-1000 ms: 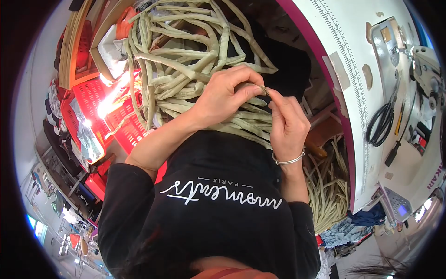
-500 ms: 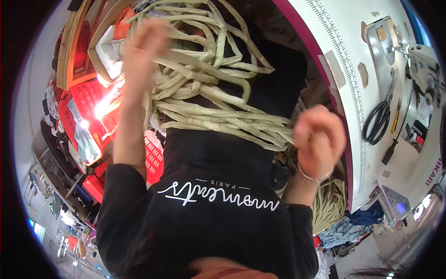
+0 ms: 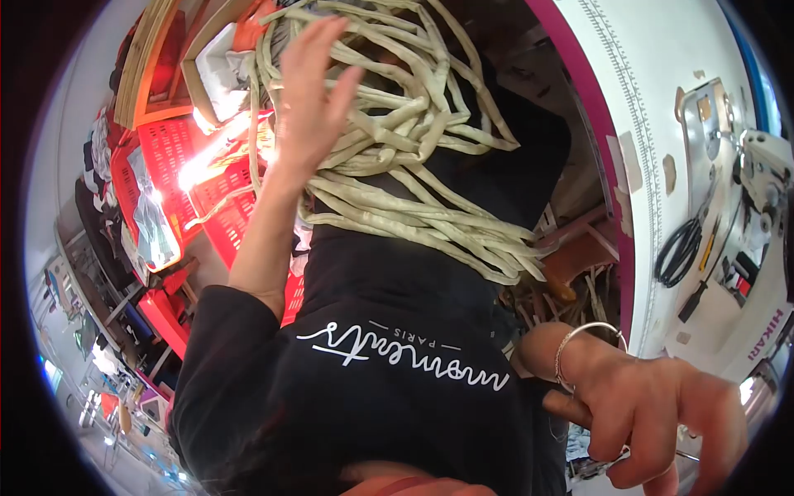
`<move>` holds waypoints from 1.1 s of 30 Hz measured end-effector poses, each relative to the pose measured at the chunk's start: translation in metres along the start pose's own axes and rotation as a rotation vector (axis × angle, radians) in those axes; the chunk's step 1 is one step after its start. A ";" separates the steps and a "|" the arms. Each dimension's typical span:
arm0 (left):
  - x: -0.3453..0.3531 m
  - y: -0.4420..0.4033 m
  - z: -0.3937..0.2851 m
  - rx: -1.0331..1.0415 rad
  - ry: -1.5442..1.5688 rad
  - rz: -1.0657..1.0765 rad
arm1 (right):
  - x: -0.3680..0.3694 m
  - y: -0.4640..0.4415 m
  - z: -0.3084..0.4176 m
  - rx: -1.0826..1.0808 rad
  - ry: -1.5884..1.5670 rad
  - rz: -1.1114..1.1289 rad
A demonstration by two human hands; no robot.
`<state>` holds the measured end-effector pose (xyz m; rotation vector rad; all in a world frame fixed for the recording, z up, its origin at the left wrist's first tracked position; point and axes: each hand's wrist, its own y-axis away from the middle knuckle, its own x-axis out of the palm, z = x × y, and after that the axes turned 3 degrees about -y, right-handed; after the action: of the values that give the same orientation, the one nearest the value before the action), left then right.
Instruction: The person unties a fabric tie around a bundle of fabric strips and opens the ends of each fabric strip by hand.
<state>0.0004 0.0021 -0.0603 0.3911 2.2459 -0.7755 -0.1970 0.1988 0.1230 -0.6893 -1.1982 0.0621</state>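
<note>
A tangle of long, pale green fabric tubes (image 3: 413, 219) lies across my lap, over dark cloth. My left hand (image 3: 314, 103) is over the upper left part of the tangle, fingers spread and nothing seen in them; whether it touches the tubes I cannot tell. Out at the lower right, beside the table and away from the tubes, is my right hand (image 3: 653, 413), with a bracelet (image 3: 566, 355) on its wrist. Its fingers are bent but apart, and I see nothing held in them.
A white table (image 3: 637, 165) with a ruler strip runs along the right. On it are a sewing machine (image 3: 765, 165), black-handled scissors (image 3: 680, 252) and a screwdriver (image 3: 695, 293). Red plastic crates (image 3: 165, 157) and a cardboard box (image 3: 198, 62) stand on the left.
My right hand has swung from beside the tube ends to the lower right, and its fingers have loosened. My left hand shows spread fingers where it was blurred before. The view has shifted slightly.
</note>
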 end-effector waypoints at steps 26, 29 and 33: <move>0.097 0.062 -0.093 0.270 0.356 0.870 | -0.042 0.056 0.028 0.479 0.230 0.585; 0.114 0.067 -0.086 0.450 0.123 1.110 | -0.074 0.107 0.048 0.597 0.517 0.028; 0.120 0.067 -0.084 0.276 0.259 0.946 | -0.121 0.143 0.039 0.899 1.525 -0.552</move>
<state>-0.0959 0.1126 -0.1261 1.6058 1.8283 -0.5153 -0.2336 0.2825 -0.0452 0.4479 0.2239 -0.3273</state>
